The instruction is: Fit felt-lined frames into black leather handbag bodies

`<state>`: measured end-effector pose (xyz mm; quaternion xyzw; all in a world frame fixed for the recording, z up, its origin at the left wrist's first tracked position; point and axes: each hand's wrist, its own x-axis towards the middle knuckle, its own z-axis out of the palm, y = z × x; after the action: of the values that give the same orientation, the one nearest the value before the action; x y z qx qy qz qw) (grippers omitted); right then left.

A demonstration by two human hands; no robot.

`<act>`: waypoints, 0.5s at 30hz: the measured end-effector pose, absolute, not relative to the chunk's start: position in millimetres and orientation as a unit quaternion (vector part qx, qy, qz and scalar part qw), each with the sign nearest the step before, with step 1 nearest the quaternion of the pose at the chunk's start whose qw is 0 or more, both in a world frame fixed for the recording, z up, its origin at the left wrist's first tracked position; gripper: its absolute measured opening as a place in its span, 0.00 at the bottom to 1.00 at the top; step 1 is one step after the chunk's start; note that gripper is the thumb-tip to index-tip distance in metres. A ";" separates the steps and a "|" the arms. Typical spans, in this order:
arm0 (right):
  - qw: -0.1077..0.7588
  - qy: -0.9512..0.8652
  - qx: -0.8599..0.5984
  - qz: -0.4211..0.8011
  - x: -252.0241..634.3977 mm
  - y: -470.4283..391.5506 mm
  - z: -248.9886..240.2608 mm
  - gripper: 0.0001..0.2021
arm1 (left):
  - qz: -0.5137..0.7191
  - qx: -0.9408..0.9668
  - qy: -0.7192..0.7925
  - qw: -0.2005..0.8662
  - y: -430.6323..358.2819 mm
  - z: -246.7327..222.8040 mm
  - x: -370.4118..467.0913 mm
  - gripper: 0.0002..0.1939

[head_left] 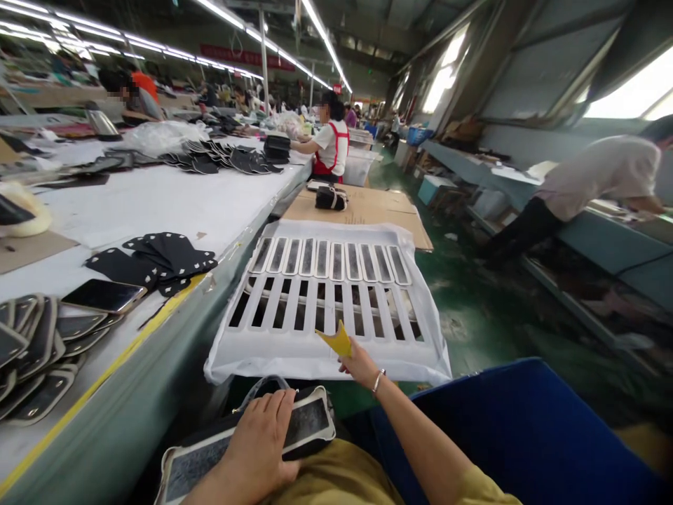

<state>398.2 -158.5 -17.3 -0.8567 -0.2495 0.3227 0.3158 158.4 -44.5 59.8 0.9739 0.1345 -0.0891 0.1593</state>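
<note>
My left hand [259, 436] lies with its fingers stretched out over a dark grey rectangular panel with a cream border [310, 419]. That panel sits in my lap on a dark bundle, whose underside is hidden. In my right hand [360, 365] is a yellow scraper-like piece [336, 339] with a curved notch at its far end, held over the front of a white-covered slatted frame [252, 354]. Along the back of the frame runs a row of several dark panels with pale borders [322, 259]. Open slots separate the white slats in front of them.
On the left table [131, 203] lie black cut pieces [162, 259], a phone [105, 295] and a pile of edged pieces [31, 344]. A cardboard sheet [378, 208] carries a black bundle [331, 198]. A dark blue surface [505, 421] rises at right. Co-workers stand beyond.
</note>
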 end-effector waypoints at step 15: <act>0.354 -0.198 -0.752 0.520 356.7 -216.5 73.7 0.23 | -0.128 0.969 0.124 0.171 -37.0 62.6 164.2 0.42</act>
<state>356.7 -216.5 73.7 -0.7516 -0.1976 0.5201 0.3542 164.2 -37.0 62.6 0.9691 0.1237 -0.1279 0.1709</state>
